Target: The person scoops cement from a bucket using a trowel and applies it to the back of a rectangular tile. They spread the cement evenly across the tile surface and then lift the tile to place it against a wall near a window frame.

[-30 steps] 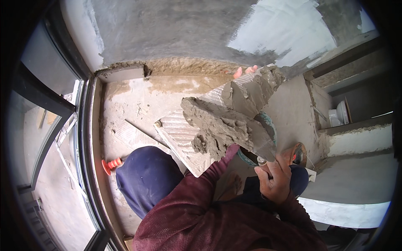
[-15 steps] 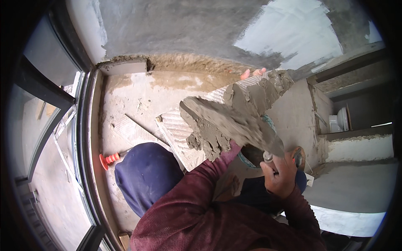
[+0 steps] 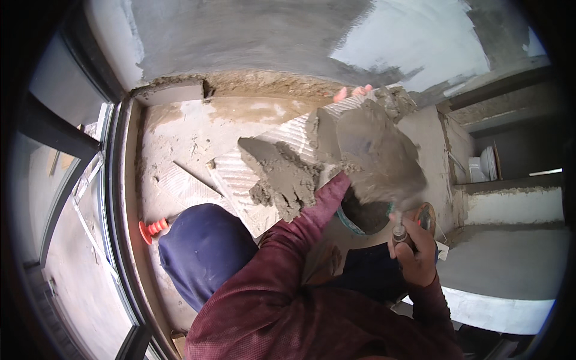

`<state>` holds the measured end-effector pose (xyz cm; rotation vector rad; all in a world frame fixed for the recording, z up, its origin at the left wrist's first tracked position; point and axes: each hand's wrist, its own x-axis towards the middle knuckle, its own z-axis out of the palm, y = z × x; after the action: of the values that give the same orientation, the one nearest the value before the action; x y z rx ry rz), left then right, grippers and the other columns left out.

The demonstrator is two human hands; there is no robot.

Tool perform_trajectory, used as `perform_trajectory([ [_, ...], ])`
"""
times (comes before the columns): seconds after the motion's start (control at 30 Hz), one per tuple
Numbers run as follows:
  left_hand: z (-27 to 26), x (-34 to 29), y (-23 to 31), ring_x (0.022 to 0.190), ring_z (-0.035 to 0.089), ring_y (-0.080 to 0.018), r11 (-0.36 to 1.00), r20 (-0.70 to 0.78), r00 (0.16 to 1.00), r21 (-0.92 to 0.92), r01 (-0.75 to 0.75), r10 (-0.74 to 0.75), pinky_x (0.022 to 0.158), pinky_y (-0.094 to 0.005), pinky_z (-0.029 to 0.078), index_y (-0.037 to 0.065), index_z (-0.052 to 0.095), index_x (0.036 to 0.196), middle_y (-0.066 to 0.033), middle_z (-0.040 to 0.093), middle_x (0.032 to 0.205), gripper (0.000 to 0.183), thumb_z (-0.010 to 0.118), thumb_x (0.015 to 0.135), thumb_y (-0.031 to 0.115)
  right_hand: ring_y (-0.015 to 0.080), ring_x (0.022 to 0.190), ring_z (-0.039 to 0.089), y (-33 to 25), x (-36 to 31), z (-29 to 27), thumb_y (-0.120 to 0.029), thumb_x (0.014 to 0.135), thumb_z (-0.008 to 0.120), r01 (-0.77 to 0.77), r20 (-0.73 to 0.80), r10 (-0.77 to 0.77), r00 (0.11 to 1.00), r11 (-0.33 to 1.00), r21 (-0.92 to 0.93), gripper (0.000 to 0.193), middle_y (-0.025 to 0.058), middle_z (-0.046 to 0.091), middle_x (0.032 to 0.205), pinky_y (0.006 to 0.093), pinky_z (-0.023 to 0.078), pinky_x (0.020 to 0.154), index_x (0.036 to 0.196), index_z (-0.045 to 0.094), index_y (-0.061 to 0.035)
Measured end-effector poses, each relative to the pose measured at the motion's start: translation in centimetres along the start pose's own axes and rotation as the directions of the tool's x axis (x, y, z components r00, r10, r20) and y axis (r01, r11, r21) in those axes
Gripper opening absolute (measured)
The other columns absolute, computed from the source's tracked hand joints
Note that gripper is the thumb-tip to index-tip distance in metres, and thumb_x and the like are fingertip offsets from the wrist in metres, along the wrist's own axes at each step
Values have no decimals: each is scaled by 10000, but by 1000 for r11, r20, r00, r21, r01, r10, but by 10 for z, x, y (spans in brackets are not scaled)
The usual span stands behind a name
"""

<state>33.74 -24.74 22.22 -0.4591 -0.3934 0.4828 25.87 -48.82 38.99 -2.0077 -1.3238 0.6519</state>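
Observation:
My left hand [image 3: 354, 92] shows only its fingertips, curled over the far edge of a ribbed-back tile [image 3: 288, 133]; the tile and mortar hide the rest of it. Thick lumps of grey mortar [image 3: 279, 177] lie across the tile's ribbed face. In my right hand [image 3: 415, 252], the fingers are wrapped round the handle of a trowel [image 3: 384, 153]. Its mortar-coated blade is blurred by motion over the right part of the tile. Below the blade, a bucket [image 3: 366, 216] with a teal rim holds dark contents, partly hidden.
An orange-red-handled tool [image 3: 152, 230] lies on the floor by my left knee [image 3: 207, 255]. Beside the tile is a thin dark bar [image 3: 197, 180]. A glazed door frame [image 3: 117, 198] stands at left, a patchy plastered wall [image 3: 252, 39] ahead, and a ledge [image 3: 504, 264] at right.
The trowel blade has swung from the tile's left-middle over to its right part. A mortar heap shows on the left part. My right hand has moved slightly right and down.

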Motion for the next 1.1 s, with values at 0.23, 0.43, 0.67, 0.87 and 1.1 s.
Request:
perform_trajectory([
  [0.23,-16,10,4,1076,597,-282,991,200,971,64,117,-128,894,-485,502,77,536,1142,-92,589,1187,411,532,951,442,75,508,405,-7,35,-9,-447,1031,405,-407,491,163,856,798,444,557,14,487,656,233,330,500,1309,514,24],
  [0.43,-21,10,9,1123,568,-290,988,270,954,113,105,-132,948,-482,476,65,551,1103,-86,589,1185,386,535,950,419,80,484,420,-1,40,-29,-452,1030,404,-487,632,247,734,840,238,553,-3,473,597,240,323,476,1274,500,35],
  [0.67,-31,27,13,1159,545,-296,980,393,906,175,92,-155,992,-477,455,56,567,1072,-82,591,1181,368,537,949,402,124,481,487,6,22,-53,-260,1021,382,-392,628,294,721,920,18,405,25,508,579,289,384,478,1210,532,66],
  [0.87,-27,7,4,1152,552,-293,993,250,963,85,79,-98,989,-466,459,60,576,1076,-86,597,1175,373,534,948,408,159,481,506,14,9,-67,-163,987,418,-379,582,347,735,923,-72,360,52,536,597,312,409,492,1226,531,81],
  [1.1,-9,-5,3,1143,560,-289,997,187,982,82,10,-25,985,-453,463,64,587,1080,-91,604,1169,379,531,947,415,249,583,577,-14,-14,-86,-73,875,555,-236,349,292,891,952,-194,353,112,592,699,352,457,575,1189,575,86],
])
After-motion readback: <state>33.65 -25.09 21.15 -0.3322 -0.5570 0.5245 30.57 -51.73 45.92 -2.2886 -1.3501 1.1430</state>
